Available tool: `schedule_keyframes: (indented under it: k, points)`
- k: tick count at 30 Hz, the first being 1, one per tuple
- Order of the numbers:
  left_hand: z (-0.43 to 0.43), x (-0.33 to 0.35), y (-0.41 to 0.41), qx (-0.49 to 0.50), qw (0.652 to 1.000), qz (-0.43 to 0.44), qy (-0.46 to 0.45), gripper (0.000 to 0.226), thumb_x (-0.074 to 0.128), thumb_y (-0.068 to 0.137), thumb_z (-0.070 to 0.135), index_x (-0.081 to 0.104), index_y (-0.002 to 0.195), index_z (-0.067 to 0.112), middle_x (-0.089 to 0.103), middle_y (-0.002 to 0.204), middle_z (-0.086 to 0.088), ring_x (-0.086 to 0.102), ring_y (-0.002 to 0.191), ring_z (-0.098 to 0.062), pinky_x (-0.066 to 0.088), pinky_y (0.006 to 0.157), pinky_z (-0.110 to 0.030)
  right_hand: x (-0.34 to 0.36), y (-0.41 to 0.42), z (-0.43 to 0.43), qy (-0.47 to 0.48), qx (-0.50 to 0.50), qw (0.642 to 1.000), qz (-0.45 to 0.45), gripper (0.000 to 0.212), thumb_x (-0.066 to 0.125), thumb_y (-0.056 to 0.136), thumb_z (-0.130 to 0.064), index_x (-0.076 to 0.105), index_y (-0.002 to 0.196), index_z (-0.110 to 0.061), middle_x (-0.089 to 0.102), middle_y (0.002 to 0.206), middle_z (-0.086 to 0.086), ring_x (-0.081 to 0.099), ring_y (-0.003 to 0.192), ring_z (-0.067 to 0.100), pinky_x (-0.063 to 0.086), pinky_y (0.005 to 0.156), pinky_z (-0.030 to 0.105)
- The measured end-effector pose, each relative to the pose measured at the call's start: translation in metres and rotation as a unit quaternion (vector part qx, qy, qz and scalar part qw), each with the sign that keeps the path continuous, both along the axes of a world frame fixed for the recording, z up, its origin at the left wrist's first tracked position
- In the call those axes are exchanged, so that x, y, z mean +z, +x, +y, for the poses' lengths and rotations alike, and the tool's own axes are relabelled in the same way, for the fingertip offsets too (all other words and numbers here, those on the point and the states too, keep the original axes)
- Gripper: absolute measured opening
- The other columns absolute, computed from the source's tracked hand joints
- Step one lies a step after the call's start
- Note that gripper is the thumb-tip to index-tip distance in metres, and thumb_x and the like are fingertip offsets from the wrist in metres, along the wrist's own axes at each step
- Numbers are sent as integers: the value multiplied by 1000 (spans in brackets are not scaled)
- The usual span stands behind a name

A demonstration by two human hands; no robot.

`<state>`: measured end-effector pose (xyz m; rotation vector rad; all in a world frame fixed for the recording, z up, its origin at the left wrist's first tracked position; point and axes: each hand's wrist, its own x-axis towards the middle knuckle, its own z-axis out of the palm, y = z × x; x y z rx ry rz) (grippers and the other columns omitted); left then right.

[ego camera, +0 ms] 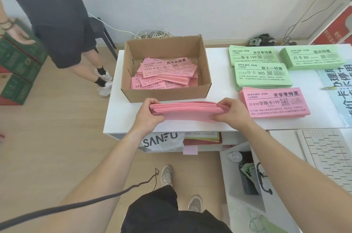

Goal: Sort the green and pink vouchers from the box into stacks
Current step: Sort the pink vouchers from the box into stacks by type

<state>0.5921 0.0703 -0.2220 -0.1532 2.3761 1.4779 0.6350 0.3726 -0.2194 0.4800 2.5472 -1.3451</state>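
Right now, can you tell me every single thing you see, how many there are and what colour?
cardboard box: one, brown, open, on the left part of the table.
loose vouchers: a heap, pink, inside the box.
voucher bundle: one, pink, in front of the box, between both hands.
green voucher stacks: three, green, on the table right of the box.
pink voucher stack: one, pink, on the table in front of the green stacks.
table: one, white, under the box and stacks.
keyboard: one, white, lower right.
crates: several, green, far left.
other person: one, dark clothes, upper left.
left hand: one, grips the bundle's left end.
right hand: one, grips its right end.
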Motion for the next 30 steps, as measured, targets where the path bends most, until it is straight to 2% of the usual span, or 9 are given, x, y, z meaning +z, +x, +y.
schedule_keyframes:
  k: [2, 4, 7, 8, 11, 15, 21, 25, 30]
  points:
    - [3, 0, 2, 4, 1000, -9, 7, 43, 68, 79, -6, 52, 110, 21, 62, 96, 3, 56, 81, -11, 42, 63, -8, -10, 4, 3, -61, -18, 998, 7, 35, 93, 68, -12, 71, 95, -14, 73, 94, -5, 66, 86, 7, 44, 66, 7]
    - [6, -1, 2, 7, 1000, -11, 14, 42, 66, 80, -7, 49, 108, 19, 59, 93, 4, 54, 78, -10, 41, 61, -9, -20, 5, 5, -103, -33, 994, 15, 36, 92, 69, -8, 71, 97, -12, 75, 98, 1, 69, 94, 13, 48, 75, 10]
    - [7, -2, 2, 5, 1000, -11, 28, 44, 64, 80, -10, 46, 110, 16, 54, 92, 1, 51, 77, -11, 40, 61, -9, -28, 7, 4, -150, -37, 988, 23, 36, 89, 71, -3, 71, 101, -13, 76, 101, 4, 72, 99, 19, 56, 88, 28]
    - [7, -2, 2, 3, 999, -13, 32, 45, 64, 80, -11, 45, 112, 16, 54, 93, 1, 50, 78, -12, 40, 62, -9, -30, 7, 2, -162, -35, 986, 24, 36, 87, 72, 0, 71, 103, -12, 76, 101, 4, 72, 96, 17, 56, 87, 29]
    - [8, -2, 1, 1, 999, -10, 43, 55, 62, 79, -11, 42, 121, 19, 55, 101, 2, 54, 86, -11, 42, 67, -11, -29, 4, -8, -191, -21, 981, 22, 37, 78, 77, 11, 70, 107, -9, 76, 95, 1, 70, 82, 9, 53, 77, 23]
    - [9, -2, 0, -1, 999, -5, 52, 72, 61, 77, -12, 36, 135, 23, 57, 117, 3, 57, 101, -2, 43, 78, -16, -31, -1, -11, -195, 17, 980, 16, 38, 74, 77, 14, 71, 108, -8, 73, 93, 5, 65, 82, 13, 52, 75, 20]
    - [7, -7, -1, 1, 998, -23, 65, 77, 64, 77, -8, 31, 136, 29, 55, 122, 2, 58, 103, -5, 44, 78, -15, -30, -5, -11, -207, 37, 978, 13, 40, 78, 72, 6, 72, 109, -7, 73, 94, 5, 65, 83, 12, 52, 78, 21]
    - [4, -7, -2, -9, 997, -35, 72, 82, 63, 62, 9, 32, 135, 31, 55, 122, 2, 58, 107, -8, 44, 82, -21, -32, 0, -10, -202, 8, 978, 43, 37, 79, 77, 9, 73, 108, -8, 76, 96, 6, 69, 86, 12, 55, 81, 23]
    - [5, -7, -4, -8, 996, -42, 79, 78, 65, 73, 1, 29, 136, 29, 54, 123, 1, 56, 107, -3, 43, 81, -17, -34, 2, -21, -208, -6, 977, 52, 36, 72, 79, 12, 72, 106, -11, 72, 91, 2, 64, 81, 11, 52, 77, 24]
